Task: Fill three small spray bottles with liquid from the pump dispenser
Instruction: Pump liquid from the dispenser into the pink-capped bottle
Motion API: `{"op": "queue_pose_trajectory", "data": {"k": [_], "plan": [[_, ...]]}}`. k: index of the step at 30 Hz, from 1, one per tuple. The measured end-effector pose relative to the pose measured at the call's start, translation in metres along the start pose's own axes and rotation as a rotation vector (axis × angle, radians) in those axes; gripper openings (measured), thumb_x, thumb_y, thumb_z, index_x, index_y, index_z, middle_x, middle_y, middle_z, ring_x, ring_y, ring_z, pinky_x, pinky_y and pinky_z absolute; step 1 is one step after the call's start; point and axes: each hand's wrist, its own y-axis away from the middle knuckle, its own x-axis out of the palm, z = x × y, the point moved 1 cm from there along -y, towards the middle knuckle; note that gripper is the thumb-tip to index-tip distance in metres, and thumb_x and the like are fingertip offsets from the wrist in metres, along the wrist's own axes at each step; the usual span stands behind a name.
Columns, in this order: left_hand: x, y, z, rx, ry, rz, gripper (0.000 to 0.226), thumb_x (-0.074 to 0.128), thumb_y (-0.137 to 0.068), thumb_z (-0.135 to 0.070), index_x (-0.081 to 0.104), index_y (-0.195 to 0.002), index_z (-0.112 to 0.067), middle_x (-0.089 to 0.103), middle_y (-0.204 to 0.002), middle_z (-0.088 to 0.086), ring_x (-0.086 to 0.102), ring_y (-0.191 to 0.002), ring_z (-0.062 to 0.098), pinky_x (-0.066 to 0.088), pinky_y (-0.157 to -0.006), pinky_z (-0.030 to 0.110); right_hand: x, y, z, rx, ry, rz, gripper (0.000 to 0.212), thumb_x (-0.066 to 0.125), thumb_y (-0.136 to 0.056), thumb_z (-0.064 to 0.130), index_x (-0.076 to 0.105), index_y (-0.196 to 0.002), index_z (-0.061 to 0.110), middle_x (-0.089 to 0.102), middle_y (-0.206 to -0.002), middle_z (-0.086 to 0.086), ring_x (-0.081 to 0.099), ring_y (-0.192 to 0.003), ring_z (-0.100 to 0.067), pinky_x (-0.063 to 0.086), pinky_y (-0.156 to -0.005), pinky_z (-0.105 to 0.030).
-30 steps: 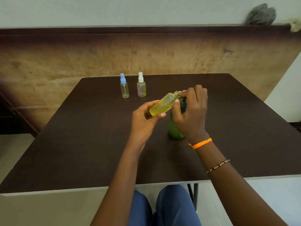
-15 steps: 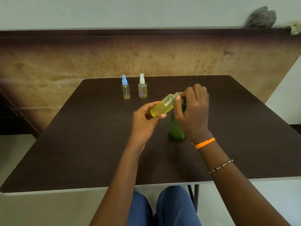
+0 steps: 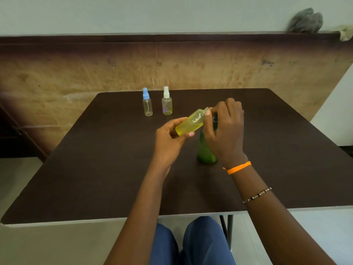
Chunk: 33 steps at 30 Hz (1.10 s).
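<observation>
Yellow btl (image 3: 192, 121) tilted at green dispenser (image 3: 206, 152); 2 capped btls (image 3: 147, 106) upright behind.

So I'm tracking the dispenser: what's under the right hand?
Under the right hand stands the green pump dispenser on the table; its lower body shows. The hand covers its pump head, so the nozzle cannot be seen.

Dark brown tabletop (image 3: 95, 169) with a pale front edge, bearing a blue-capped spray bottle (image 3: 147, 104) and a white-capped spray bottle (image 3: 167, 103) upright side by side near the far edge, and a green dispenser bottle (image 3: 205, 152) standing nearer the middle.
</observation>
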Motion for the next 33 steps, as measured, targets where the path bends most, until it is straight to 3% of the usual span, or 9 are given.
{"op": "queue_pose_trajectory", "data": {"k": [6,15,19,26,33], "plan": [[-0.002,-0.001,0.004,0.003,-0.034,-0.017,0.039,0.072,-0.075,0.001,0.064,-0.104,-0.023,0.069,-0.097,-0.007,0.063,-0.089,0.0,0.052,-0.079,0.017,0.013,0.016,-0.006,0.007,0.016,-0.063,0.015,0.051,-0.085,0.012,0.056,-0.078,-0.001,0.05,-0.078,-0.017,0.038,-0.074,-0.024,0.038,-0.065,-0.039],[-0.001,0.002,-0.001,-0.016,0.0,-0.008,0.037,0.071,-0.076,0.001,0.064,-0.101,-0.025,0.068,-0.095,-0.009,0.063,-0.085,-0.004,0.05,-0.073,0.013,0.003,0.002,0.0,0.008,-0.012,-0.01,0.024,0.048,-0.09,0.019,0.054,-0.075,0.002,0.049,-0.077,-0.013,0.037,-0.075,-0.021,0.033,-0.068,-0.034],[0.001,0.001,0.001,-0.008,0.005,-0.014,0.037,0.07,-0.077,0.004,0.064,-0.103,-0.022,0.068,-0.094,-0.007,0.062,-0.082,-0.005,0.05,-0.071,0.012,0.007,0.009,-0.004,0.004,-0.036,-0.06,0.02,0.051,-0.087,0.016,0.055,-0.075,0.0,0.049,-0.076,-0.015,0.036,-0.074,-0.021,0.033,-0.067,-0.034],[0.001,0.002,0.003,-0.008,0.004,-0.033,0.036,0.069,-0.078,0.004,0.064,-0.106,-0.018,0.068,-0.094,-0.005,0.062,-0.081,-0.004,0.052,-0.074,0.014,0.009,0.008,-0.006,-0.005,-0.071,-0.022,0.024,0.056,-0.079,0.023,0.054,-0.075,-0.001,0.047,-0.076,-0.016,0.034,-0.075,-0.022,0.032,-0.067,-0.033],[0.003,0.004,0.003,-0.008,0.018,-0.024,0.035,0.069,-0.078,0.002,0.064,-0.102,-0.023,0.069,-0.095,-0.005,0.063,-0.086,0.0,0.054,-0.08,0.02,0.008,0.006,-0.004,0.039,-0.058,-0.027,0.019,0.055,-0.076,0.019,0.053,-0.075,0.0,0.047,-0.077,-0.015,0.036,-0.075,-0.022,0.032,-0.067,-0.032]]}}
